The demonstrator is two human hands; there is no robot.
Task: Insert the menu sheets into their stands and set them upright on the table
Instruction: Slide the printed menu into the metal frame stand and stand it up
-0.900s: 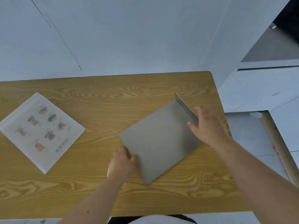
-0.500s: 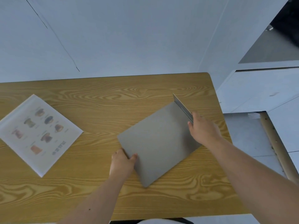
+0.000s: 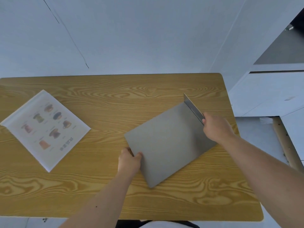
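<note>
A grey L-shaped menu stand (image 3: 166,142) lies flat on the wooden table (image 3: 107,102), right of centre, its short foot sticking up at the far right edge. My right hand (image 3: 215,127) is closed on that upright foot. My left hand (image 3: 130,160) pinches the stand's near left edge with the thumb on top. A printed menu sheet (image 3: 44,127) with several food pictures lies flat at the table's left, apart from both hands.
A pale wall runs right behind the table's far edge. White cabinets (image 3: 271,92) stand to the right, with a gap of floor and a wooden strip (image 3: 284,142) beside the table's right edge.
My right hand has gone from open beside the stand's foot to closed on it. The left hand keeps its grip on the near edge. The stand has hardly shifted.
</note>
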